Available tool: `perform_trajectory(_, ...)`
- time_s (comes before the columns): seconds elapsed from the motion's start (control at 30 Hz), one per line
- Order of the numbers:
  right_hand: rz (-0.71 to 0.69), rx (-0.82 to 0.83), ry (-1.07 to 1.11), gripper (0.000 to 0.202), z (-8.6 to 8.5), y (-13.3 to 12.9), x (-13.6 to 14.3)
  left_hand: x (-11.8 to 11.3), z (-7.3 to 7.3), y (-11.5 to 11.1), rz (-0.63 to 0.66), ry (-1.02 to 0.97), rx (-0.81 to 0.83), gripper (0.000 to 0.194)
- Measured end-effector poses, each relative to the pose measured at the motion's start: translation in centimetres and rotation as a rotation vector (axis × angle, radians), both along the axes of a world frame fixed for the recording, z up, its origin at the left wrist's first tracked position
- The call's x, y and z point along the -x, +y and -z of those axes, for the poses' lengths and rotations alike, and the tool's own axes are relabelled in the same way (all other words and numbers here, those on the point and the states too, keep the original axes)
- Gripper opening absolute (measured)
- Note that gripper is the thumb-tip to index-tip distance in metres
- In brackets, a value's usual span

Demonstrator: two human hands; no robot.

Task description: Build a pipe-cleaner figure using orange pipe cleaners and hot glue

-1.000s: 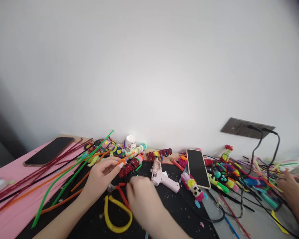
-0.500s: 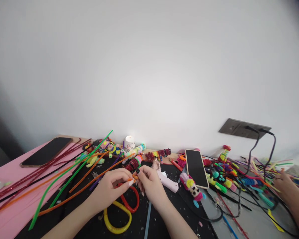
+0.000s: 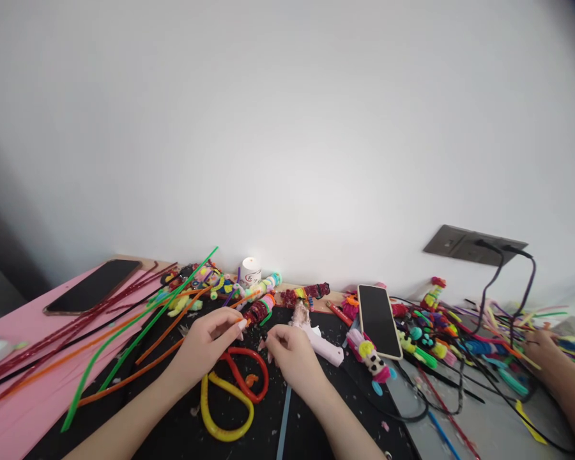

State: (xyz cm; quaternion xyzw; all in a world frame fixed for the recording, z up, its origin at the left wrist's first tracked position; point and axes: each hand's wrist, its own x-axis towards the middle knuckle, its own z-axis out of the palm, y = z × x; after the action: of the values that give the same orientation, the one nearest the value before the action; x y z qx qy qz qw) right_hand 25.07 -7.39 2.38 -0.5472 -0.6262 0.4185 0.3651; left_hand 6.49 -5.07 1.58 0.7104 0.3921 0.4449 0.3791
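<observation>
My left hand (image 3: pixel 215 338) is closed in a pinch on an orange pipe cleaner (image 3: pixel 241 321); its long strand trails left behind the hand. My right hand (image 3: pixel 290 354) sits a little apart, fingertips pressed together, and whatever is between them is too small to make out. Between and below the hands lie a red loop handle (image 3: pixel 267 383) and a yellow loop handle (image 3: pixel 227 441). A small curled orange piece (image 3: pixel 252 381) rests inside the red loop. A dark red, banded pipe-cleaner figure (image 3: pixel 259 312) lies just beyond my fingertips.
A pale glue gun (image 3: pixel 326 348) lies right of my hands, near a phone (image 3: pixel 380 322). Green pipe cleaners (image 3: pixel 138 342) and red ones cross the pink sheet (image 3: pixel 23 306) at left. A white cup (image 3: pixel 250 273) stands by the wall. Another person's hand (image 3: pixel 549 358) reaches into craft pieces at right.
My hands have moved apart, the left going up and left with the orange pipe cleaner. A small orange piece now shows inside the red loop.
</observation>
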Motion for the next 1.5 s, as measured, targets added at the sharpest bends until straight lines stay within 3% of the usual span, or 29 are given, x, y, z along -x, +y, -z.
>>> perform_trajectory(0.07, 0.013, -0.047, 0.049, 0.019, -0.1, -0.1, 0.0, -0.2, -0.3, -0.3, 0.031, 0.047, -0.005, 0.025)
perform_trajectory(0.2, -0.094, -0.018, 0.208, 0.014, -0.2, -0.3, 0.2, -0.7, -0.6, -0.8, 0.129, 0.141, -0.029, 0.023)
perform_trajectory(0.37, -0.056, -0.004, 0.34, 0.033, 0.1, -0.2, 0.3, -0.9, -0.1, -0.9, 0.146, 0.144, -0.042, 0.022)
perform_trajectory(0.57, -0.044, 0.054, 0.383, 0.01, -0.3, -0.3, 0.6, -1.1, -0.5, -1.2, 0.136, 0.168, -0.073, 0.024)
perform_trajectory(0.73, 0.021, 0.066, 0.393, 0.005, -0.1, -0.1, 0.5, -1.2, -1.1, -1.6, 0.098, 0.186, -0.036, 0.017)
perform_trajectory(0.97, 0.021, -0.001, 0.067, 0.011, 0.2, 0.5, -0.8, -0.6, 0.8, 0.3, -0.23, 0.24, -0.135, 0.024)
perform_trajectory(1.1, -0.024, -0.069, -0.163, 0.017, 0.1, 0.1, -1.2, -1.1, 1.6, 1.8, -0.235, 0.293, -0.135, 0.039)
perform_trajectory(1.3, -0.175, -0.128, -0.341, 0.021, -0.9, -1.0, -0.9, -2.7, 0.3, 2.5, -0.189, 0.371, -0.018, 0.054)
perform_trajectory(1.37, -0.126, -0.178, -0.4, 0.021, -1.5, -1.1, -1.5, -3.0, 0.3, 2.8, -0.16, 0.33, 0.022, 0.057)
perform_trajectory(1.5, 0.164, -0.363, -0.593, 0.031, -2.2, -1.3, -4.5, -2.9, 0.4, 3.7, -0.11, 0.253, 0.035, 0.051)
